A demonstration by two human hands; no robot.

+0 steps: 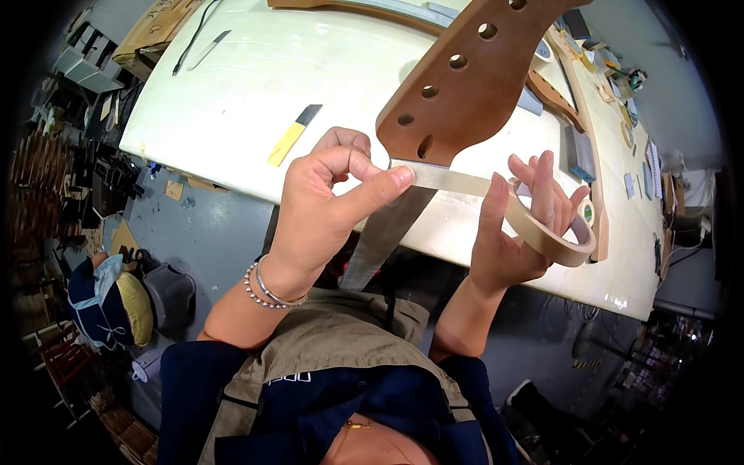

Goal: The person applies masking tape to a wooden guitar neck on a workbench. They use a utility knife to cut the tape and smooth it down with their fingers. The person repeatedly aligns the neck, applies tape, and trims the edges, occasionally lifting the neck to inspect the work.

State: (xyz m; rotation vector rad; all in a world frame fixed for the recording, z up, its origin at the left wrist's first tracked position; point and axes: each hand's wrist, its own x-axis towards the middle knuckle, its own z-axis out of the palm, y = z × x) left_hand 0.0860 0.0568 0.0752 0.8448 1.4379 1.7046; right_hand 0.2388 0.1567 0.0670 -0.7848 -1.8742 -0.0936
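A brown guitar neck lies with its headstock (457, 101) pointing away from me over the table. Several tuner holes run along the headstock, and the neck's narrow grey face (387, 236) comes back toward my body. Across the joint between the two runs a strip of cream masking tape (457, 183). My left hand (310, 205) presses the strip's end to the neck with the thumb, its fingers curled at the neck's edge. My right hand (500, 244) holds the masking tape roll (556, 246), with fingers through the ring. The strip stretches taut between both hands.
On the pale table (240, 74) lie a yellow-handled blade (288, 142) and a thin metal tool (211, 50). A cardboard box (159, 31) stands far left. To the right are another brown headstock (556, 99) and a grey block (579, 153). The table's near edge curves before me.
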